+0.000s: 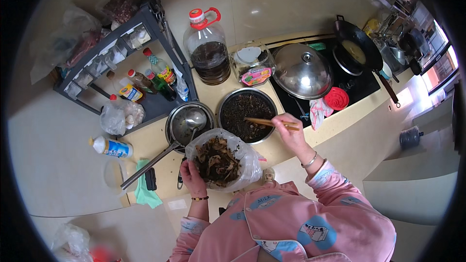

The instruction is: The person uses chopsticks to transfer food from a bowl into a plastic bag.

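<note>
My left hand (193, 176) grips the rim of a clear plastic bag (249, 167) at the counter's front edge. Dark brown, crumpled dried pieces (218, 163) fill the open bag. In my right hand (290, 133) is a pair of wooden chopsticks (267, 121), their tips in a round steel basin (275, 103). Dark, crumbly, grainy material (245, 111) covers the inside of that basin. Left of it stands a steel pot (169, 123), with a steel ladle (196, 118) in it and a long-handled metal utensil (149, 165) across its rim.
A large jug of dark liquid (211, 58) and a plastic jar (252, 63) stand behind the basin. The stove holds a domed lid (303, 71) and a wok (358, 47). Bottles (160, 69) crowd a grey rack (156, 36). A green cloth (147, 196) lies left.
</note>
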The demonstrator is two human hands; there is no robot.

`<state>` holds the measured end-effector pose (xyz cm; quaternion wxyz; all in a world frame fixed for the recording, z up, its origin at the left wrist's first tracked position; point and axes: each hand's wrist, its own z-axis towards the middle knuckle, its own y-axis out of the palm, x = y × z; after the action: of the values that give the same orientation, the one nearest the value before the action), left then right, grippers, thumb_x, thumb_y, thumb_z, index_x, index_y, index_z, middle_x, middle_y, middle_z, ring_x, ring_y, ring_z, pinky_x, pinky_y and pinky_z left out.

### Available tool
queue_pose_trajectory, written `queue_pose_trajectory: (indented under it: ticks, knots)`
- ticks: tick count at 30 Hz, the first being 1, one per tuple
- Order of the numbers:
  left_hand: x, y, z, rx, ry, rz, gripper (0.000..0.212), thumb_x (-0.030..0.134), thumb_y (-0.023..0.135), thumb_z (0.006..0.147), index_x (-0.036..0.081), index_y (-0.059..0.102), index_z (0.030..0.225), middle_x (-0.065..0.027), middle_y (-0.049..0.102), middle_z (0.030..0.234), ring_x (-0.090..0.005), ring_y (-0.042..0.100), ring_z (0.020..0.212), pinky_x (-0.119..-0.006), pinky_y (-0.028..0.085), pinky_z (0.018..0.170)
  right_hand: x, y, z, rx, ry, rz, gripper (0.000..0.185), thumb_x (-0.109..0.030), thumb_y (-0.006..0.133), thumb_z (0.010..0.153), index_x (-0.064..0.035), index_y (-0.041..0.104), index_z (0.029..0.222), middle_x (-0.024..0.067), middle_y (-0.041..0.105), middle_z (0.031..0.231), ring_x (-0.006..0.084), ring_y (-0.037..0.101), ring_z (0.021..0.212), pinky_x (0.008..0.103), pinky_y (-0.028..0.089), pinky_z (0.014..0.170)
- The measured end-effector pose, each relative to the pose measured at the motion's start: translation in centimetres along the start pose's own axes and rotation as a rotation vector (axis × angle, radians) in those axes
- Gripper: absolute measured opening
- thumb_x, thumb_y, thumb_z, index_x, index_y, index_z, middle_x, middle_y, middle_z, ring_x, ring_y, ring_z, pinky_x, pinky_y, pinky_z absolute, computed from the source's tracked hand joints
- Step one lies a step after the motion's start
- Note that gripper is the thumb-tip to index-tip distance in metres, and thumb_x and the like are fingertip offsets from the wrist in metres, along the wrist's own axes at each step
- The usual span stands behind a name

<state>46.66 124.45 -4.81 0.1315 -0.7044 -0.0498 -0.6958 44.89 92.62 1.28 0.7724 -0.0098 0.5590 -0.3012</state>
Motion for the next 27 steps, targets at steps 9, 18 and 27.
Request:
queue_pose_trajectory:
  ticks: [9,18,27]
  knots:
    - [-0.3,0.0,0.1,-0.013,0.017,-0.055,0.02,0.021,0.048,0.092,0.002,0.051,0.098,-0.0008,0.051,0.088,-0.0081,0.044,0.079,-0.021,0.037,0.073,2.3,2.2,5.3,0.165,0.005,-0.088,0.015,-0.014,0.061,0.082,0.0011,0.061,0.081,0.0129,0.06,0.075,0.0226,0.058,0.065,0.0285,0.045,0.059]
    - [0.0,0.1,0.0,-0.017,0.002,-0.052,0.022,0.02,0.048,0.092,0.001,0.051,0.1,-0.0039,0.053,0.093,-0.0101,0.047,0.084,-0.023,0.038,0.078,1.1,2.0,3.4,0.054,0.082,-0.014,0.017,-0.015,0.06,0.082,0.0018,0.061,0.08,0.0126,0.061,0.073,0.0221,0.059,0.065,0.0279,0.046,0.06]
    - [0.2,0.4,-0.1,0.005,0.064,0.004,0.021,0.022,0.046,0.092,0.003,0.052,0.098,0.0014,0.051,0.085,-0.006,0.042,0.075,-0.019,0.037,0.069,1.7,0.2,3.4,0.123,0.097,0.019,0.015,-0.013,0.059,0.083,0.0014,0.061,0.083,0.0107,0.06,0.077,0.0196,0.056,0.067,0.0272,0.045,0.062]
